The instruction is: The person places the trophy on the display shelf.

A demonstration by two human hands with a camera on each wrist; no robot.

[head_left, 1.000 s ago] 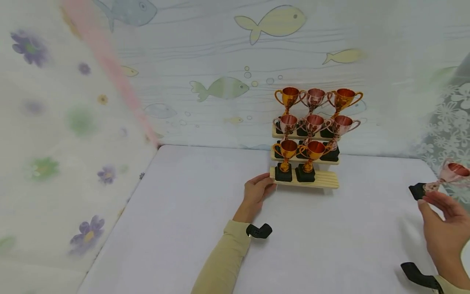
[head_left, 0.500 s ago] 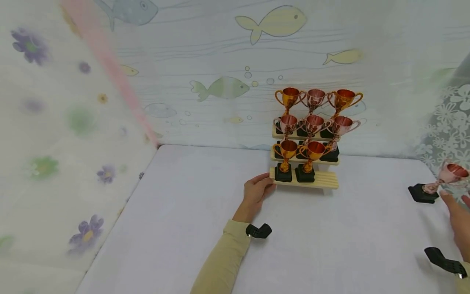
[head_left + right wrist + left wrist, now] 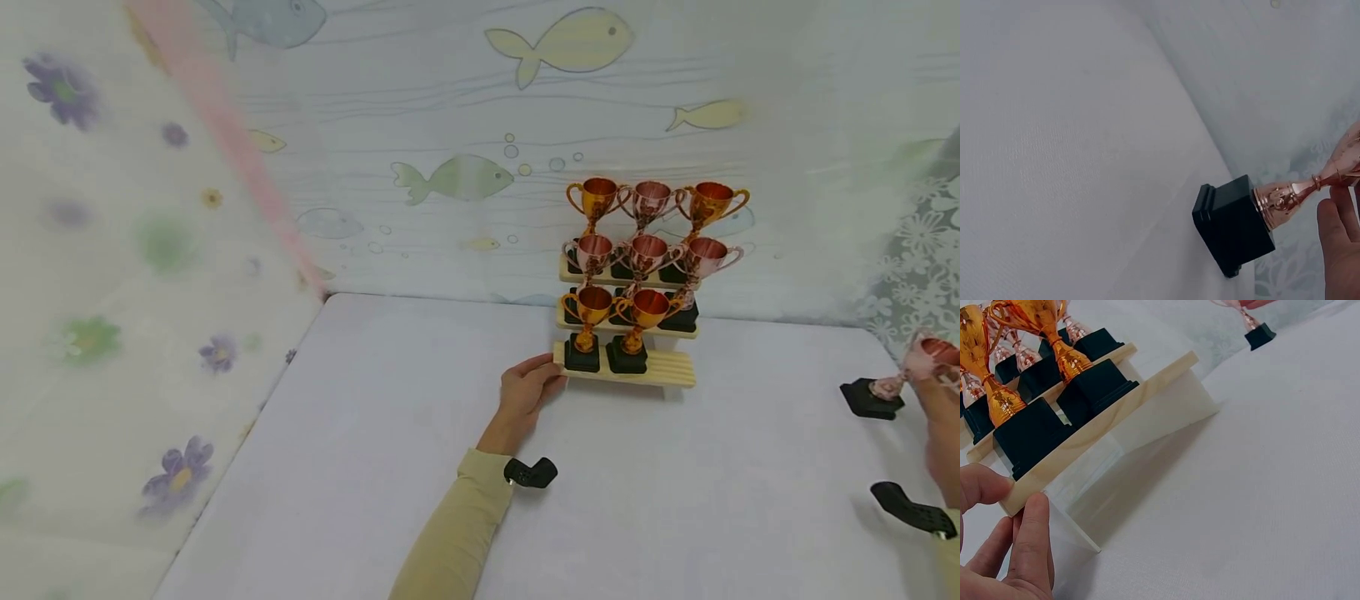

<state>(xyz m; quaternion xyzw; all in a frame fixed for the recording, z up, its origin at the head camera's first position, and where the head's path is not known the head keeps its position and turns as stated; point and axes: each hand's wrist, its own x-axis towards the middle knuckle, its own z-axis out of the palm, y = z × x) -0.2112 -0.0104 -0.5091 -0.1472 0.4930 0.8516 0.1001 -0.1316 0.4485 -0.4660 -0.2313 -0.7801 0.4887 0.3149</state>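
In the head view my left hand point(image 3: 522, 393) holds the left end of the bottom shelf of a three-tier wooden display stand point(image 3: 671, 368). The left wrist view shows the thumb point(image 3: 984, 486) on top of that shelf and fingers beneath it. Two gold trophy cups point(image 3: 591, 310) stand on the bottom tier, at its left and middle. Far to the right, my right hand point(image 3: 943, 433) holds a rose-gold trophy cup point(image 3: 890, 387) around its bowl, its black base point(image 3: 1233, 226) pointing left. The trophy is tilted; its handles are partly cut off by the frame edge.
Three rose-gold trophies point(image 3: 647, 254) fill the middle tier. The top tier carries a gold, a rose-gold and a gold trophy point(image 3: 708, 202). The stand is near the back edge of the white table point(image 3: 405, 433), before a fish-print curtain point(image 3: 420, 92).
My right hand has shifted its hold from the trophy's stem near the base up to the bowl. The trophy's base has swung slightly. My left hand stays on the shelf end.
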